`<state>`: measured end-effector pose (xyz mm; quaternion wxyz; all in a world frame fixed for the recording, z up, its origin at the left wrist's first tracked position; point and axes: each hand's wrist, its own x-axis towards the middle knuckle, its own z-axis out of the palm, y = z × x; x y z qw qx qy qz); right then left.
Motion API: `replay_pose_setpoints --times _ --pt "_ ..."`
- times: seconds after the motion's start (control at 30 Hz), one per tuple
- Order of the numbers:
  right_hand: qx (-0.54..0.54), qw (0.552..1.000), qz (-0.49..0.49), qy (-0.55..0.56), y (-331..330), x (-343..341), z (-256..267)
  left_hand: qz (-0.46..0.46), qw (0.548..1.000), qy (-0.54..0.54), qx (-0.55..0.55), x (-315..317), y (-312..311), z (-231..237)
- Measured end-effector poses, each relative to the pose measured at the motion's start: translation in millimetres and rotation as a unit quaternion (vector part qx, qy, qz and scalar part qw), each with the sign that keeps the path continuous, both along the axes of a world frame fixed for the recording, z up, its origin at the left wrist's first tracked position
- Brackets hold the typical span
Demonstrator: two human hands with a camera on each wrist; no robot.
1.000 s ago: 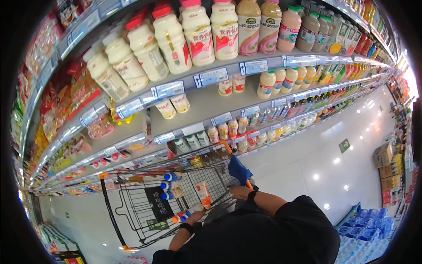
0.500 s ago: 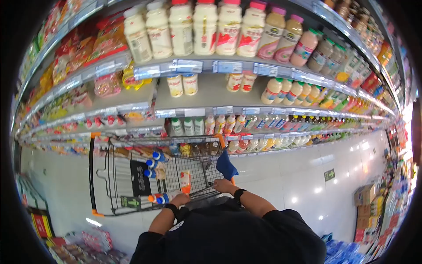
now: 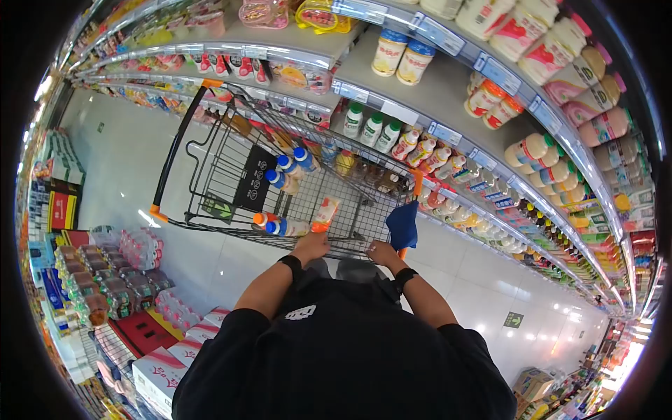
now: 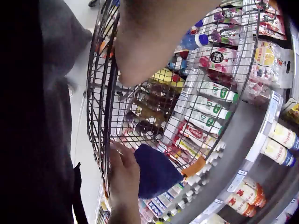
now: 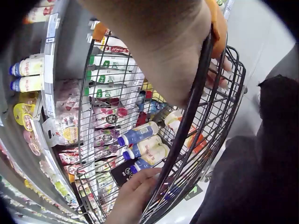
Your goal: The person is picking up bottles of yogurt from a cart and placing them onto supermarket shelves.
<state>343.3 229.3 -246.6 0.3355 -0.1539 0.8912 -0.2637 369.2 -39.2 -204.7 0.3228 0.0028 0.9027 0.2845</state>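
Both hands hold the near side rim of a wire shopping cart, whose black bar (image 3: 175, 147) has orange ends. My left hand (image 3: 311, 246) grips the rim beside a red-and-white pack (image 3: 325, 214) lying in the basket. To its right, my right hand (image 3: 383, 253) has its fingers curled round the rim in the right wrist view, near a dark blue cloth (image 3: 402, 225) hanging at the orange corner. Three blue-capped bottles (image 3: 283, 180) lie by the black panel (image 3: 255, 176). An orange-capped bottle (image 3: 264, 220) and a blue-capped bottle (image 3: 287, 227) lie along the near side.
Beyond the cart, a long shelf (image 3: 448, 80) bears green-capped bottles (image 3: 371, 131), blue-lidded jars (image 3: 389, 53) and several large milk-drink bottles. Stacked drink packs (image 3: 98, 276) and white cartons (image 3: 157, 371) stand at lower left. Shiny floor (image 3: 448, 280) runs along the shelf.
The head view has swung left and tilted, so the shelf now slants and the stacked drinks at lower left show more. Both hands have kept hold of the cart's rim.
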Motion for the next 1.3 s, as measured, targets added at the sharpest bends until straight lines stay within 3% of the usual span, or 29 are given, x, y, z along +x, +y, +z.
replay_pose_setpoints --times 0.07,0.17,0.27,0.37,0.43,0.47,0.5,0.57,0.6,0.7,0.77,0.87,0.97,1.0,1.13,1.3 --pt "0.035 0.999 0.005 0.037 6 2 -29 -0.024 0.998 -0.031 0.055 -5 -6 -28" --pt "0.052 0.994 -0.064 -0.067 3 -6 -26 -0.06 0.989 -0.064 0.117 -18 -23 -33" --pt "0.113 0.985 0.11 -0.075 -5 -30 -38 -0.032 0.984 -0.103 0.139 -37 -63 -60" --pt "0.177 0.952 0.223 -0.116 -5 -57 -105 -0.196 0.979 -0.014 0.046 -84 -118 4" --pt "0.224 0.955 0.176 -0.083 -40 -86 -79 -0.177 0.96 0.21 0.055 -94 -165 -97" --pt "0.209 0.958 0.189 -0.058 -55 -103 -81 0.005 0.985 0.13 0.11 -102 -179 -125" --pt "0.194 0.96 0.201 -0.036 -68 -120 -86 0.144 0.976 0.068 0.148 -112 -186 -136" --pt "0.213 0.967 0.09 -0.106 -131 -164 -40 0.395 0.894 0.016 0.211 -132 -195 -147" --pt "0.191 0.976 0.081 -0.064 -152 -180 -44 0.492 0.84 0.004 0.228 -139 -198 -143" --pt "0.143 0.988 0.05 0.0 -225 -221 -13 0.528 0.793 -0.136 0.272 -160 -209 -102" --pt "0.163 0.986 0.045 -0.01 -273 -244 9 0.534 0.774 -0.162 0.298 -162 -207 -121" --pt "0.183 0.977 0.085 0.069 -318 -264 4 0.551 0.749 -0.201 0.309 -167 -205 -133" --pt "0.233 0.935 0.162 0.211 -339 -269 -25 0.564 0.706 -0.206 0.375 -177 -202 -139" --pt "0.256 0.924 0.189 0.211 -344 -271 -27 0.571 0.694 -0.2 0.39 -180 -202 -131" --pt "0.225 0.943 0.146 0.195 -347 -271 -40 0.545 0.717 -0.172 0.399 -185 -215 -103" --pt "0.224 0.939 0.204 0.165 -342 -276 -39 0.547 0.715 -0.171 0.401 -173 -214 -119"
